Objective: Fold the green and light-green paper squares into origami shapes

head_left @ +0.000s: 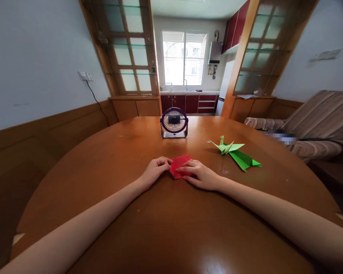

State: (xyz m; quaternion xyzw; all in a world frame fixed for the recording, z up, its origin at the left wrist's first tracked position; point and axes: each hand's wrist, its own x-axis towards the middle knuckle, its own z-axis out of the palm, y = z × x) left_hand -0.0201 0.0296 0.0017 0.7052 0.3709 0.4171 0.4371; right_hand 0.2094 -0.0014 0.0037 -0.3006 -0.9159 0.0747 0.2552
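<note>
A folded sheet of red origami paper [179, 163] lies on the wooden table in front of me, with a crease showing. My left hand [157, 169] pinches its left edge, thumb and fingers closed together. Across the right part of the sheet rest the fingers of my right hand [198, 173], its thumb at the lower edge, holding the paper against the table. The fingers hide some of the sheet. To the right sits a light green paper crane [225, 147], touching a darker green folded paper piece [244, 159].
A small purple desk fan [174, 121] stands on the table [117, 152] beyond the paper. A striped armchair [317, 121] is at the right. Behind are wooden shelves [131, 49] and a kitchen with red cabinets [180, 102]. A cord [95, 97] hangs on the left wall.
</note>
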